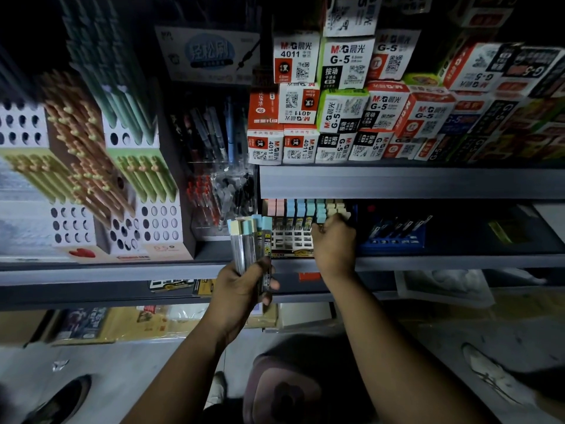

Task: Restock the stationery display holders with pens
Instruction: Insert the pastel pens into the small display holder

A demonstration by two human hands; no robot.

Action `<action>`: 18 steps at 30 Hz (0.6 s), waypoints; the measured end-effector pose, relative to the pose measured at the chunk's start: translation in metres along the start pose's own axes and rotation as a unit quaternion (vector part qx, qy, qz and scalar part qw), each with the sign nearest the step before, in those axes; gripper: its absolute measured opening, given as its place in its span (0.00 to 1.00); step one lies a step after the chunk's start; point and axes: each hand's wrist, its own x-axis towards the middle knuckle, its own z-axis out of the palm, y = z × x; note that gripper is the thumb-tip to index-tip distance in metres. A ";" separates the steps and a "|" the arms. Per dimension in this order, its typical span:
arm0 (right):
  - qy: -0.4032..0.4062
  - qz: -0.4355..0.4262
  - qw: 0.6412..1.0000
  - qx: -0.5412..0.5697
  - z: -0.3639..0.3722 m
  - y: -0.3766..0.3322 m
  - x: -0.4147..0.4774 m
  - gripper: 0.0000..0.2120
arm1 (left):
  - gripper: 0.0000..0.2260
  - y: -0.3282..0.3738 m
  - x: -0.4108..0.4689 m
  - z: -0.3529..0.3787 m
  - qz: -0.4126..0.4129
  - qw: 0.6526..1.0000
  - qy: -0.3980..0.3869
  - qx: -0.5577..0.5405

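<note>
Both forearms reach up from the bottom of the view toward a white grid display holder (pixel 290 238) that stands on a lower grey shelf (pixel 428 261). Just left of that holder and in front of it, the left hand (pixel 241 289) grips a bundle of slim pens (pixel 249 240) upright, fingers and thumb wrapped round the clear barrels, pale yellow and light blue caps on top. The right hand (pixel 334 240) is at the holder's right end, well apart from the left, its fingers curled in against the cream-capped pens there; whether it actually pinches one cannot be told. A row of capped pens (pixel 301 208) already stands along the back of the holder, pink, then blue, then cream. Just right of the holder sits a blue rack (pixel 394 240) with dark pens. Left of it stands a clear case (pixel 220 197) of red and black pens, and farther left are perforated stands (pixel 91 148) with green and orange pens. Above the holder, on the next shelf, refill boxes (pixel 345 62) are stacked.
</note>
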 end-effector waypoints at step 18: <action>-0.193 -0.056 0.933 0.300 -0.044 -0.035 -0.051 0.12 | 0.07 -0.008 0.006 0.009 0.003 0.999 -0.016 0.028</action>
